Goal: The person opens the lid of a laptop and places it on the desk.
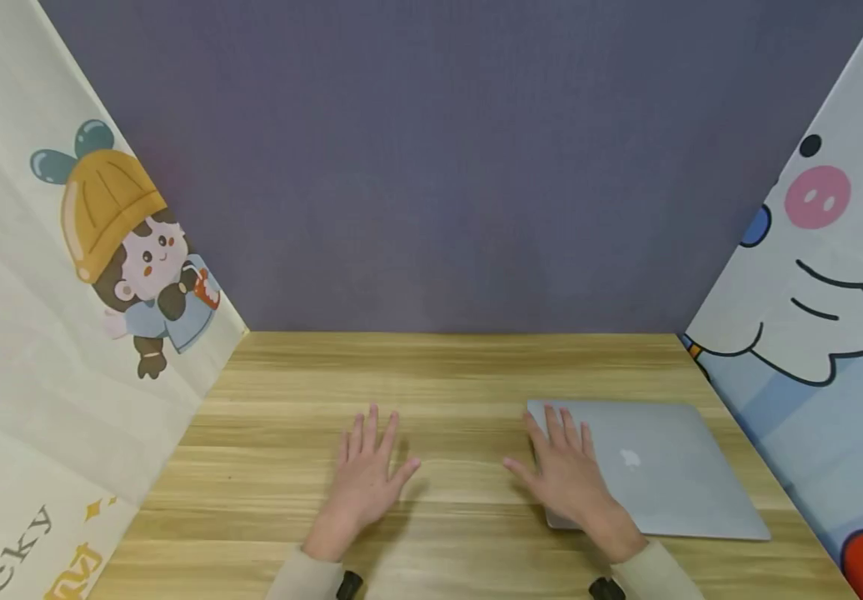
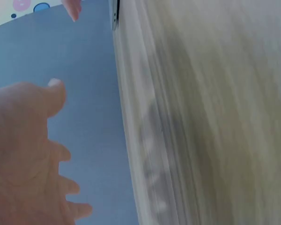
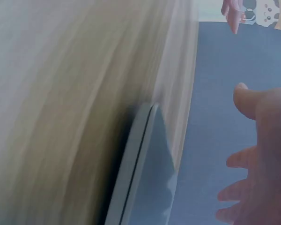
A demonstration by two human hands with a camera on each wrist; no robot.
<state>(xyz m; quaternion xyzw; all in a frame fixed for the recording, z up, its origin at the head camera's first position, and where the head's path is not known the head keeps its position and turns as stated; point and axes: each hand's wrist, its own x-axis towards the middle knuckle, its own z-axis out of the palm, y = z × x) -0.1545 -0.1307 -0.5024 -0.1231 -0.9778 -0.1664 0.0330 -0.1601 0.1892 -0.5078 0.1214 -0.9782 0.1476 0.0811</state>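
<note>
A closed silver laptop (image 1: 671,467) with a pale apple logo lies flat on the right part of the wooden table. Over its left edge hovers my right hand (image 1: 570,475), palm down with the fingers spread. In the right wrist view a gap shows between that hand (image 3: 267,164) and the lid of the laptop (image 3: 147,187). Left of the laptop, my left hand (image 1: 367,483) is held above the bare wood, fingers spread and holding nothing. Its shadow falls on the table, and the left wrist view shows the hand (image 2: 28,150) raised off the surface.
The wooden table (image 1: 446,375) ends at a dark grey-blue panel (image 1: 431,167) at the back. A white printed sheet (image 1: 12,333) with a cartoon figure borders the left side. On the right stands another cartoon-printed sheet (image 1: 836,442). Dark bands sit at both wrists.
</note>
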